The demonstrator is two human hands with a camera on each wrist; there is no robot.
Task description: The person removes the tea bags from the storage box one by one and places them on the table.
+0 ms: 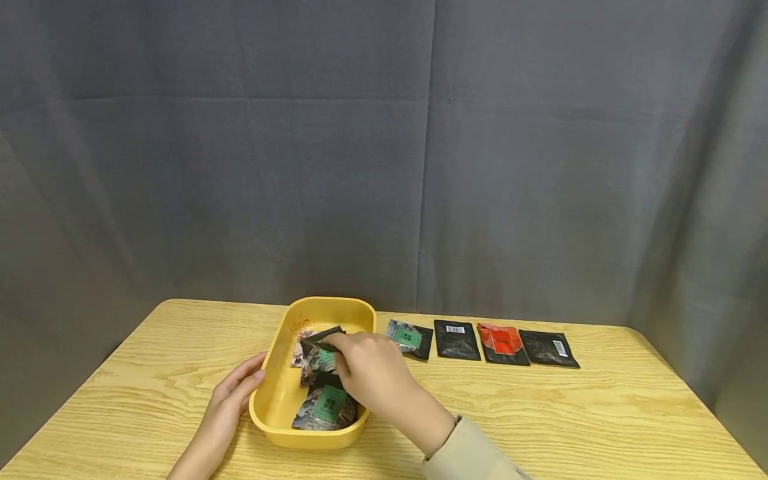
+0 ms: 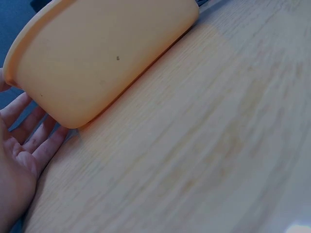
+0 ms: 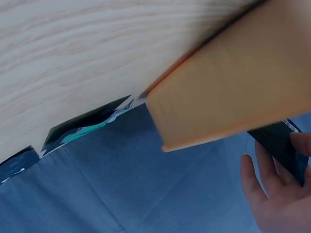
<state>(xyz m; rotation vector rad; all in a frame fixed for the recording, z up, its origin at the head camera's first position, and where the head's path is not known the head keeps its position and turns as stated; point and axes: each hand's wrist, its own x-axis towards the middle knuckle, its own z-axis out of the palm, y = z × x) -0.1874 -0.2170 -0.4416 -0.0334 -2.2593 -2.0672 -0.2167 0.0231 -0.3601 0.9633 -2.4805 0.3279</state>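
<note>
My right hand [image 1: 375,370] reaches over the right rim of a yellow plastic bin [image 1: 267,400] and pinches a black packet [image 3: 277,145] between thumb and fingers. Below it in the bin lie a packet with a green label [image 1: 328,404], another green-labelled packet [image 1: 318,363] partly covered, and a pinkish packet [image 1: 298,353] at the left. With fairly straight fingers, my left hand [image 1: 225,400] rests against the bin's left side. The left wrist view shows those fingers [image 2: 41,133] spread along the outer wall.
Right of the bin, a row of packets lies on the wooden table [image 1: 540,420]: one green-labelled [image 1: 410,339], one black with a barcode [image 1: 457,341], one red [image 1: 503,343] and another black one [image 1: 549,349]. A grey curtain [image 1: 384,167] hangs behind the table.
</note>
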